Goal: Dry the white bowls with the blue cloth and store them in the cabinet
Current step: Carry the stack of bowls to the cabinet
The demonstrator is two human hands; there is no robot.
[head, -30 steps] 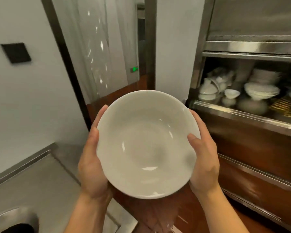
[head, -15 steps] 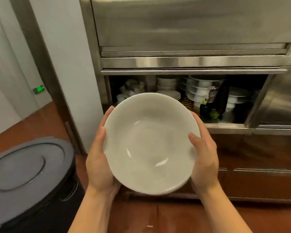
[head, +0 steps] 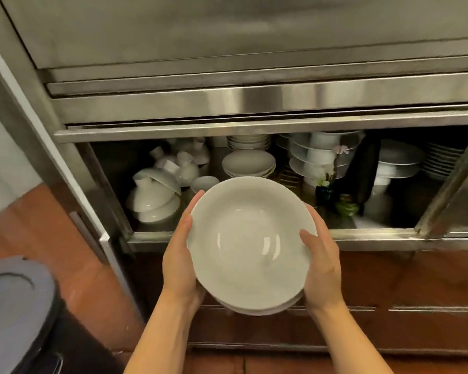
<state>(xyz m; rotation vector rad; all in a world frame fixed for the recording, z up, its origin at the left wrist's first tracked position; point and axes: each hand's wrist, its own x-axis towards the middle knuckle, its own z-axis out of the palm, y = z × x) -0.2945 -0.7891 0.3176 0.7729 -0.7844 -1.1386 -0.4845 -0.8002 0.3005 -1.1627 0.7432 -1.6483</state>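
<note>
The white bowls [head: 250, 245] were clamped between the left hand [head: 181, 259] and the right hand [head: 321, 261], just before the open cabinet [head: 233, 234]. Storing was in hand; next, a free shelf place beyond the hands would be needed.

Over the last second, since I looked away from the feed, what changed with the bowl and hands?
The person turned from the counter to face the open cabinet and brought the white bowl up to its shelf. Nothing was let go: the left hand and right hand still grip opposite rims, bowl facing up.
</note>
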